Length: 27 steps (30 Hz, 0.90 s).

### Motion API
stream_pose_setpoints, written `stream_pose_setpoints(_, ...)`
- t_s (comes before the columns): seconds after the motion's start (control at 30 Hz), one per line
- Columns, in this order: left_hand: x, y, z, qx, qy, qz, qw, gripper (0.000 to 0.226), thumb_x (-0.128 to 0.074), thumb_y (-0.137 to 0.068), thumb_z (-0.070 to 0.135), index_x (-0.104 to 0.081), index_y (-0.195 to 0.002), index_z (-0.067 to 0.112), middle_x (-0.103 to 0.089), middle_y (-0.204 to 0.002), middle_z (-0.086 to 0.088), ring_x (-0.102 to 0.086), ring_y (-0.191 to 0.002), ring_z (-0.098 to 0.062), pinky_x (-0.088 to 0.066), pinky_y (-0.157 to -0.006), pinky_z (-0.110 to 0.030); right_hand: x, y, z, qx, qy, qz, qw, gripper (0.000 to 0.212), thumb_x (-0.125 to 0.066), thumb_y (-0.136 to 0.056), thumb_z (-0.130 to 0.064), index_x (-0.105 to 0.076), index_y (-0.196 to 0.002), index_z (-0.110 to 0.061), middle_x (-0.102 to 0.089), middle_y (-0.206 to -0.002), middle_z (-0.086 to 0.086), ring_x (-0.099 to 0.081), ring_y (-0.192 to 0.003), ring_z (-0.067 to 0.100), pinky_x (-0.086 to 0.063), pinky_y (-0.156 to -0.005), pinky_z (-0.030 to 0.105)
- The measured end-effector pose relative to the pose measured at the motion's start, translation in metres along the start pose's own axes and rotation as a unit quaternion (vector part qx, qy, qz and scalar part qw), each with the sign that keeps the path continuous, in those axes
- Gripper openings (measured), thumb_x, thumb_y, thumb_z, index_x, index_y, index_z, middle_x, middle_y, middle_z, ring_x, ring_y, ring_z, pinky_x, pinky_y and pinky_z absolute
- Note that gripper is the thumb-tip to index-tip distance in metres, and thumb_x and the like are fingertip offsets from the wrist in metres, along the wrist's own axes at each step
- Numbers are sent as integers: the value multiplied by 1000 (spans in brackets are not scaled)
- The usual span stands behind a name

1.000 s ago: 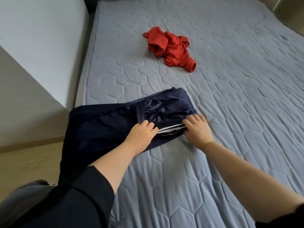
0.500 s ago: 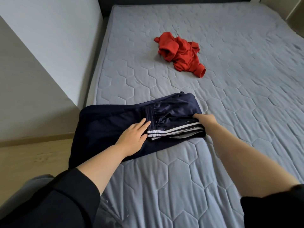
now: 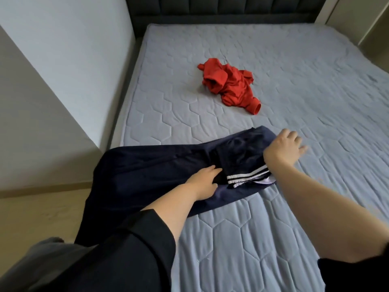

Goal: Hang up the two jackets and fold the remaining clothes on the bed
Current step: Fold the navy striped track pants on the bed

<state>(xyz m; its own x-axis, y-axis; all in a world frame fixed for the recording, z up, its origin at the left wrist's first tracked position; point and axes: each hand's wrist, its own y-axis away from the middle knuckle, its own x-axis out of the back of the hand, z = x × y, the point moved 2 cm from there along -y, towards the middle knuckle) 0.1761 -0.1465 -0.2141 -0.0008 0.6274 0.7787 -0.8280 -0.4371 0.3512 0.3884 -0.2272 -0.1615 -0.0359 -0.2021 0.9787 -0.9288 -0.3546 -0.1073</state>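
Navy track pants (image 3: 147, 169) with white side stripes lie across the near left corner of the bed (image 3: 294, 102), partly hanging off its left edge. One end is folded back over the middle. My left hand (image 3: 203, 182) lies on the dark fabric beside the striped fold, fingers fairly straight. At the right end of the fold my right hand (image 3: 284, 147) is raised, fingers loosely spread, palm down over the pants' edge and the mattress. A crumpled red garment (image 3: 229, 87) lies farther up the bed, apart from both hands.
A grey quilted mattress cover spreads across the bed. A dark padded headboard (image 3: 221, 9) stands at the far end. A white wall (image 3: 63, 60) runs close along the bed's left side, with wooden floor (image 3: 42, 216) below it.
My right hand has left the striped edge and moved up and right over the fold's end. My left hand has slid slightly along the pants. The view has tilted up, showing the headboard.
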Motion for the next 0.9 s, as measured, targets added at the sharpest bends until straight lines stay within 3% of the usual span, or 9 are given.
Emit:
stream_pose_setpoints(0.13, 11, 36, -69, 40, -49, 118, 991, 54, -43, -98, 22, -24, -149, 18, -17, -157, -1, -11, -145, -16, -11, -118, -32, -27, 43, -48, 157, 3, -60, 986, 63, -53, -83, -14, -28, -140, -5, -25, -149, 16, -18, -139, 33, -11, -114, 48)
stream_pose_setpoints(0.23, 20, 66, -125, 114, -63, 141, 981, 54, -39, -100, 29, -21, -149, 18, -12, -158, 3, -6, -145, -13, -8, -117, -37, -43, 84, -92, 260, -7, -124, 957, 65, -53, -84, -16, -25, -142, -6, -20, -152, 15, -12, -142, 30, -10, -116, 44)
stream_pose_setpoints(0.47, 33, 114, -192, 180, -22, 192, 964, 52, -43, -99, 28, -28, -147, 18, -13, -158, 3, -6, -145, -13, -7, -118, -38, -72, 179, -175, 430, 16, -266, 862, 67, -46, -91, -19, -14, -150, -12, -1, -159, 8, 1, -146, 26, -4, -118, 42)
stream_pose_setpoints(0.57, 51, 117, -211, 236, 17, 225, 945, 52, -51, -94, 19, -34, -143, 19, -24, -153, 0, -17, -142, -19, -22, -114, -41, -81, 211, -199, 467, 17, -277, 839, 69, -46, -89, -17, -13, -150, -13, 1, -159, 7, 4, -146, 25, -1, -117, 43)
stream_pose_setpoints(0.67, 66, 125, -238, 307, 95, 235, 918, 49, -65, -85, 26, -46, -129, 18, -44, -133, -3, -41, -123, -23, -40, -93, -35, -85, 226, -224, 474, -14, -262, 840, 74, -50, -85, -16, -14, -150, -14, -9, -158, 6, -1, -145, 24, 0, -117, 43)
stream_pose_setpoints(0.77, 75, 143, -266, 320, 159, 148, 922, 39, -75, -76, 33, -59, -107, 17, -57, -109, -3, -55, -102, -22, -43, -81, -28, -85, 234, -244, 493, -29, -226, 840, 69, -56, -80, -24, -30, -144, -18, -40, -140, 6, -29, -132, 27, -13, -115, 40)
stream_pose_setpoints(0.83, 79, 159, -277, 299, 139, 86, 940, 26, -76, -75, 37, -62, -83, 17, -60, -89, -1, -57, -84, -19, -42, -67, -26, -84, 238, -252, 528, -7, -207, 824, 53, -56, -80, -24, -46, -132, -19, -51, -121, 3, -41, -116, 26, -25, -103, 34)
stream_pose_setpoints(0.9, 85, 173, -275, 267, 117, 71, 954, 30, -75, -75, 38, -56, -63, 18, -55, -70, 1, -52, -68, -16, -35, -54, -25, -81, 239, -253, 542, -28, -224, 809, 33, -53, -81, -14, -60, -113, -14, -55, -104, 3, -47, -103, 24, -30, -86, 28)
